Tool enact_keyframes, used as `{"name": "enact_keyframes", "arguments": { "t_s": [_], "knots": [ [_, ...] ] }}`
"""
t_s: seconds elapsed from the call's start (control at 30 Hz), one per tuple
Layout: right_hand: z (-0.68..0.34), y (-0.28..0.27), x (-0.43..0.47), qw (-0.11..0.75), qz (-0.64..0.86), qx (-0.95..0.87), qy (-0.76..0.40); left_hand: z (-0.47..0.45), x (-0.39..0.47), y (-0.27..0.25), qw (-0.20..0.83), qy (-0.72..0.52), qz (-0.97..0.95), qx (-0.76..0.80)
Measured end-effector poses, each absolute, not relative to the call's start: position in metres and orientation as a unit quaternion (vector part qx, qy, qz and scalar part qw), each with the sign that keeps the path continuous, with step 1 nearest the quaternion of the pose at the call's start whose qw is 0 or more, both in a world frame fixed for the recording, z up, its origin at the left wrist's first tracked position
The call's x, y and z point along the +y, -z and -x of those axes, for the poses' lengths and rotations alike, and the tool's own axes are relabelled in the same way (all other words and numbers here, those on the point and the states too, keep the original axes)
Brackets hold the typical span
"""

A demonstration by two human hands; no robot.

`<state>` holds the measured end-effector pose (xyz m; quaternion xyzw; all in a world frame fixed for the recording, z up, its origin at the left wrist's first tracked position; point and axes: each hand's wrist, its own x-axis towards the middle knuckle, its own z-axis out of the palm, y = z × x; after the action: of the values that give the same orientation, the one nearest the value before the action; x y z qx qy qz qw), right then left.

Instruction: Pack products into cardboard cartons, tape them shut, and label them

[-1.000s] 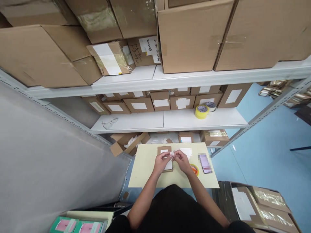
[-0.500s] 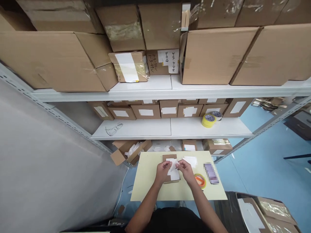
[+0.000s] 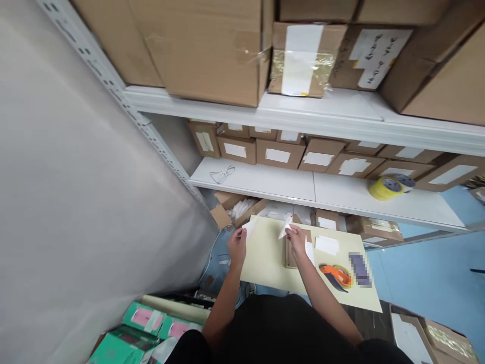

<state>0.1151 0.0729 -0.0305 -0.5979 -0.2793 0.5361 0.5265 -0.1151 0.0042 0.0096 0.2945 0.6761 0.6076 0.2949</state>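
Note:
My left hand (image 3: 237, 246), at the left edge of the pale yellow table (image 3: 261, 258), pinches a thin white sheet (image 3: 249, 228). Between the fingers of my right hand (image 3: 297, 239) is a folded or curled piece of white paper (image 3: 285, 226). That hand is over a small cardboard box (image 3: 291, 257), partly hidden by the hand and forearm. White paper (image 3: 309, 249) shows on the box's right side. To its right lie a stack of white labels (image 3: 327, 245) and an orange tape dispenser (image 3: 339, 275).
A blurred-out purple object (image 3: 359, 269) lies at the table's right. Behind stands a shelf (image 3: 265, 183) with cardboard boxes, glasses (image 3: 223, 174) and yellow tape rolls (image 3: 385, 188). An open carton (image 3: 237, 210) holds white scraps. Green boxes (image 3: 125, 348) sit at lower left.
My hands were together over the box and are now apart, each with white paper. The left hand has moved left, off the box. The view has swung left.

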Motion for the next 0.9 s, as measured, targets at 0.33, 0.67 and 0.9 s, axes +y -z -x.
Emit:
{"name": "enact_keyframes", "arguments": {
  "t_s": [0.33, 0.67, 0.9],
  "knots": [
    [0.072, 0.045, 0.173, 0.397, 0.578, -0.362, -0.615, 0.179, -0.041, -0.022, 0.141, -0.569, -0.438, 0.682],
    [-0.008, 0.026, 0.084, 0.328, 0.520, -0.423, -0.666, 0.159, -0.022, 0.006, 0.150, -0.489, -0.586, 0.628],
    [-0.095, 0.020, 0.001, 0.392, 0.589, -0.337, -0.622, 0.080, -0.005, 0.019, 0.294, -0.364, -0.714, 0.521]
  ]
}}
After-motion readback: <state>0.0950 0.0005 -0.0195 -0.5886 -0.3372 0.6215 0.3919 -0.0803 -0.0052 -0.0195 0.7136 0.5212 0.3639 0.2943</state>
